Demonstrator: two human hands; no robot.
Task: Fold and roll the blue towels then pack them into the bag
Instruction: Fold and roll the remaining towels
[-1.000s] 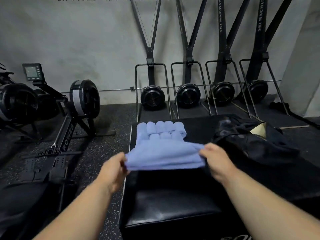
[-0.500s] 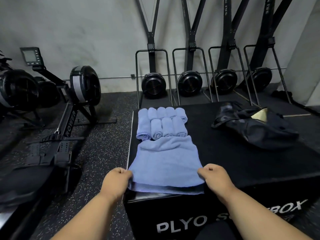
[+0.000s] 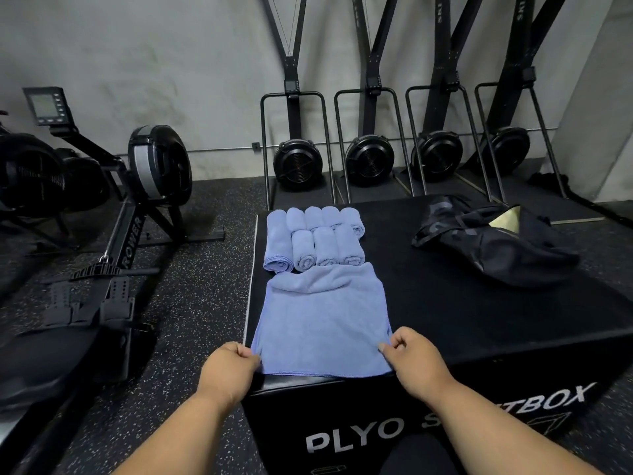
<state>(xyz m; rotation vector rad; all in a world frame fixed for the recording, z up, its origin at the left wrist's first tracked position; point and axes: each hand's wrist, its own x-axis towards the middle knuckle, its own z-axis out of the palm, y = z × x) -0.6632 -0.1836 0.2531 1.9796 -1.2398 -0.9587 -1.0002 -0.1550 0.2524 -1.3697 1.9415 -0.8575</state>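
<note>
A: What carries the things?

B: A black plyo box [image 3: 445, 323] serves as the surface, on speckled rubber floor [image 3: 191, 303]. A flat blue towel [image 3: 325, 323] lies at its 7 o'clock corner, the near edge at the box's front lip. Just beyond it, toward 12, sit rolled towels [image 3: 317, 240] in two rows, the nearest touching the flat one's rumpled far edge. The bag [image 3: 493, 245] lies at 2 o'clock, well apart from the towels.

A: The hands?

B: The left hand [image 3: 227, 370] pinches the towel's near left corner, fingers curled; the right hand [image 3: 412, 359] pinches the near right corner likewise.

A: The room?

B: A rower [image 3: 137, 207] at 9 o'clock, four ski machines [image 3: 370, 159] along the wall [image 3: 154, 56] at 12.

A: Anything unclear?

B: The back row of rolls is half hidden, so I can't be sure of the count. The right arm covers part of the box's lettering. The bag's mouth shows a tan patch I can't identify.
</note>
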